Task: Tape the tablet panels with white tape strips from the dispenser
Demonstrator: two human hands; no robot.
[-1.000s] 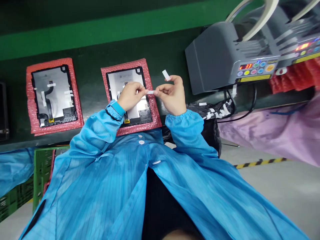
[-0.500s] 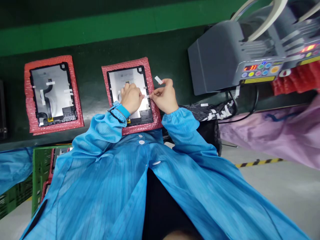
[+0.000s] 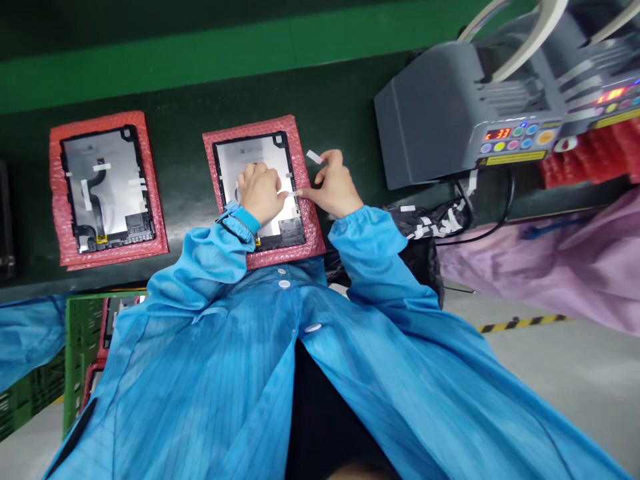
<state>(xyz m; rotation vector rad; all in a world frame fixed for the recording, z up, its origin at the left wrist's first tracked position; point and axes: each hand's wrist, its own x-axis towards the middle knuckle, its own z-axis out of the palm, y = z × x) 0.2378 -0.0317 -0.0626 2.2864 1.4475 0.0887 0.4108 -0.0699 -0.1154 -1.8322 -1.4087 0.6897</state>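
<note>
A tablet screen panel [image 3: 245, 148], silver-backed with a black frame, lies on red bubble wrap [image 3: 311, 230]. My left hand [image 3: 261, 193] rests over it with fingers curled, its thumb at one end of a short white tape strip [image 3: 292, 194] on the panel's right edge. From the right, my right hand [image 3: 336, 188] reaches in, thumb stretched onto the other end of that strip. A second white tape piece [image 3: 314, 157] clings to my right index fingertip, held off the panel. My left palm hides the middle of the panel.
Another panel [image 3: 113, 183] on red bubble wrap lies to the left. Grey tape dispensers [image 3: 435, 113] with lit displays stand at right. Black plastic with white tape bits [image 3: 440, 223] and a cable sit below them. A green crate [image 3: 75, 347] is at lower left; a person's pink sleeve [image 3: 565, 267] shows at right.
My right fingers have loosened from a pinch, and the thumb now stretches onto the strip at the panel's edge. The second tape piece shifted slightly left. My left hand moved little.
</note>
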